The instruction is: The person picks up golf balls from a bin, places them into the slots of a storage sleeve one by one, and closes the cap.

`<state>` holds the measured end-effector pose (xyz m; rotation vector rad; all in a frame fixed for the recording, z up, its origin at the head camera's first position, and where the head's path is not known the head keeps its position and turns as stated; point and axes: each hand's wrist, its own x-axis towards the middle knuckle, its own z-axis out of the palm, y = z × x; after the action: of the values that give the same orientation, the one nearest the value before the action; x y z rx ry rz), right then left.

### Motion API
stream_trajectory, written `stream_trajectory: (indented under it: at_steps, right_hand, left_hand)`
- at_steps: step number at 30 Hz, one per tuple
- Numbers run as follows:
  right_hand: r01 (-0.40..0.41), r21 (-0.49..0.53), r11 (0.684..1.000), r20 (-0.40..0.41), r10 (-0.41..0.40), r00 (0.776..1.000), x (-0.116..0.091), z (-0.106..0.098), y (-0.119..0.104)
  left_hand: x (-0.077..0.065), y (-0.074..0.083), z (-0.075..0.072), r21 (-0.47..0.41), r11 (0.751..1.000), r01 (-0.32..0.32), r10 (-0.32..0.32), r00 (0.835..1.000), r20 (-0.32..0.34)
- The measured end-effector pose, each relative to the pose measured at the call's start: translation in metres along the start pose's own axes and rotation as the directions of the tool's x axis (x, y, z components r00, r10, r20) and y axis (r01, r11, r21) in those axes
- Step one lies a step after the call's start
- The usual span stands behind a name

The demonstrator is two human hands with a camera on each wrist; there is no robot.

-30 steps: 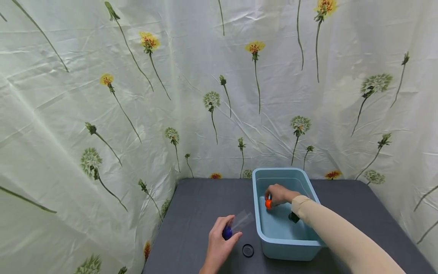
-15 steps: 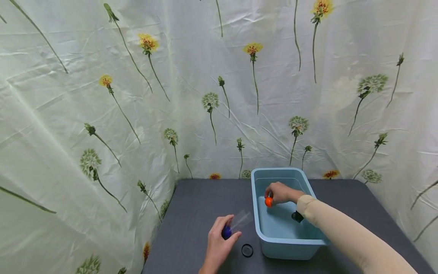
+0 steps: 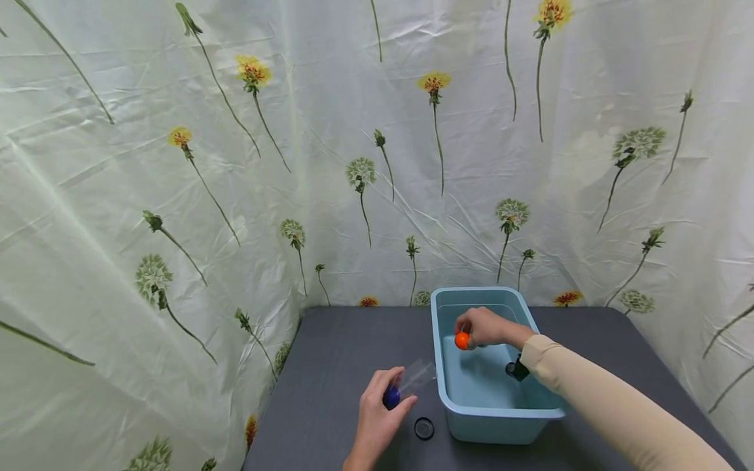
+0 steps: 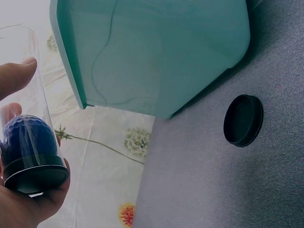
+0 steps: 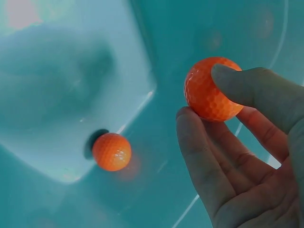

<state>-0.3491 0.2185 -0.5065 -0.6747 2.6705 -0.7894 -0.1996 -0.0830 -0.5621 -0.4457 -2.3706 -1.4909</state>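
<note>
My left hand grips a clear plastic tube with a dark blue golf ball at its bottom end. A black cap closes that end; the other end tilts toward the bin. Inside the light blue bin, my right hand pinches an orange golf ball between thumb and fingers, above the bin floor. A second orange golf ball lies in the bin by a lower corner, seen in the right wrist view.
A round black cap lies on the dark grey table, left of the bin's near corner. The black wrist camera hangs under the right forearm. Behind the table hangs a flower-printed curtain.
The right hand has risen slightly with the orange golf ball, and its forearm has shifted right. The left hand stays in nearly the same place with the tube.
</note>
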Motion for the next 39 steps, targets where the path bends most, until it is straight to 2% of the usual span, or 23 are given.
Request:
stream_trajectory:
  at_steps: [10,15,23,33,39]
  right_hand:
    - [0.063,0.11,0.992,-0.041,-0.058,0.997,-0.021,-0.015,-0.011]
    - [0.07,0.127,0.989,-0.073,-0.061,0.995,-0.031,-0.019,-0.019]
    - [0.084,0.13,0.988,-0.138,-0.066,0.988,-0.05,-0.019,-0.03]
    - [0.11,0.172,0.979,-0.215,-0.072,0.974,-0.079,-0.006,-0.049]
    - [0.153,0.224,0.963,-0.254,-0.094,0.963,-0.094,0.005,-0.062]
  left_hand:
    - [0.0,0.002,0.002,-0.013,1.0,-0.01,0.01,1.0,0.007]
    - [0.001,0.002,0.003,-0.02,1.0,-0.009,0.009,1.0,0.013]
    - [0.0,0.001,0.005,-0.01,0.998,-0.057,0.057,0.998,-0.006]
    - [0.0,0.003,0.006,-0.012,0.999,0.031,-0.03,0.999,0.032]
    - [0.001,0.003,0.007,-0.009,0.999,0.036,-0.035,0.998,0.055]
